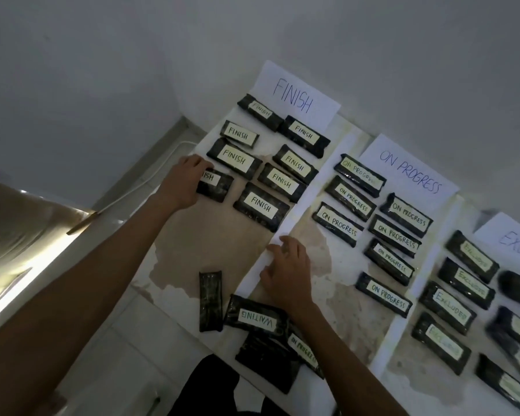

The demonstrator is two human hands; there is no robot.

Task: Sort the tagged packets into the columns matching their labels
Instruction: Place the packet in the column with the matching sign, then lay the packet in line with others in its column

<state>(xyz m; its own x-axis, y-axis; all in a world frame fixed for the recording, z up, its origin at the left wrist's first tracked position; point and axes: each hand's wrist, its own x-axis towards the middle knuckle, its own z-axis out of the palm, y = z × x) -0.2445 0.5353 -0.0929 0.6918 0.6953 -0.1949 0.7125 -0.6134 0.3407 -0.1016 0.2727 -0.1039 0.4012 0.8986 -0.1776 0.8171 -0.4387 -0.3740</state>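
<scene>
Dark packets with pale tags lie in columns under paper headings: FINISH (293, 96), ON PROGRESS (410, 175) and a partly cut-off EXCLUDED heading (517, 241). My left hand (183, 183) grips the left end of a FINISH-tagged packet (218, 186) lying at the left of the FINISH column. My right hand (287, 271) rests flat, fingers apart, on the white paper strip (255, 280) dividing the first two columns. Near me sits a small pile: a WAITING packet (254, 316), an ON PROGRESS packet (303, 346), an untagged-side packet (210, 300) and another dark one (266, 361).
The packets lie on a worn, stained surface (210, 235) against a white wall. A white cable (150, 178) runs along the floor edge at left. Several EXCLUDED packets (448, 306) fill the right side, the farthest ones blurred. A dark cloth (204, 385) shows at the bottom.
</scene>
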